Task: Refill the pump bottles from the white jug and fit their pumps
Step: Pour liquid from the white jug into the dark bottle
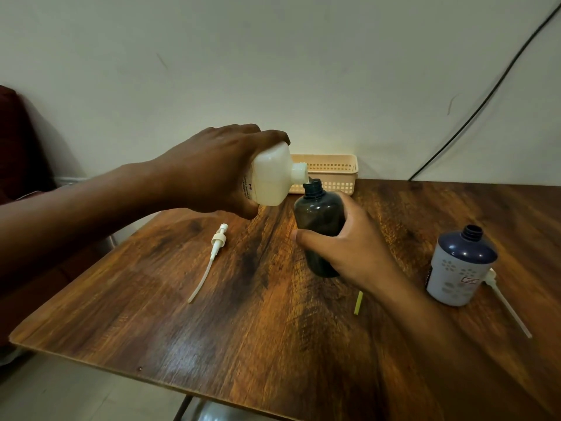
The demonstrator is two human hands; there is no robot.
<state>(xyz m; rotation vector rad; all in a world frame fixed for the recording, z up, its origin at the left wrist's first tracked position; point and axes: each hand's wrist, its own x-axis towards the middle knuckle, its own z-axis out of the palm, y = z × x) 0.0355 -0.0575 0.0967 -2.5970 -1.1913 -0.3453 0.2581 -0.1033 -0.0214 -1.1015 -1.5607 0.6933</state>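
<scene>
My left hand (pixel 212 168) grips the white jug (pixel 273 177), tipped on its side with its uncapped spout right at the mouth of a dark brown bottle (pixel 318 220). My right hand (pixel 343 247) wraps around that bottle and holds it upright on the wooden table (pixel 243 314). A white pump (pixel 214 250) with its long tube lies loose on the table to the left. At the right stands a dark blue bottle (pixel 461 265) with a pale patterned label, uncapped. Behind it lies a second white pump (pixel 504 302), partly hidden.
A peach slotted basket (pixel 331 171) sits against the wall behind the jug. A short yellow stick (pixel 358 302) lies by my right wrist. A black cable (pixel 485 98) runs down the wall at the right. The table's front edge is close to me.
</scene>
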